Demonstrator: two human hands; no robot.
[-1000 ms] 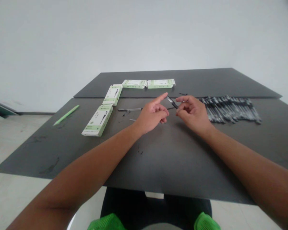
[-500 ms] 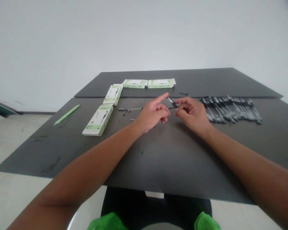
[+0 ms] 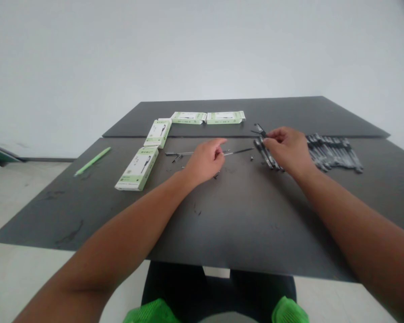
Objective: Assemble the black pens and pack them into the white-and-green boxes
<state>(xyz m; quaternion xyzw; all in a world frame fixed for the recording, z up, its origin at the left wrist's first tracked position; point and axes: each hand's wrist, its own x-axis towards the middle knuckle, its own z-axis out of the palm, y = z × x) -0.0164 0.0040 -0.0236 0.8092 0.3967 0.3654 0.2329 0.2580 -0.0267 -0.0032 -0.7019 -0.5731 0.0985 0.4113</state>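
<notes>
My right hand (image 3: 286,146) grips a black pen (image 3: 261,130) between thumb and fingers, above the left end of a row of black-and-clear pens (image 3: 336,152). Part of that row is hidden behind the hand. My left hand (image 3: 207,160) hovers low over the middle of the table, its index finger stretched out and the others loosely curled, with nothing visible in it. Beside its fingertips lies a thin dark pen refill (image 3: 239,151). Left of the hand is another slim pen part (image 3: 175,154) with small dark pieces around it.
Several green-and-white pen boxes (image 3: 137,168) form a bent line from the left to the back of the dark table (image 3: 222,233). A light green pen (image 3: 93,161) lies at the far left. A white wall (image 3: 202,54) stands behind.
My right hand has moved right with the pen, away from my left hand and over the pen row. My left index finger has come off the pen, and the left hand has drawn slightly left.
</notes>
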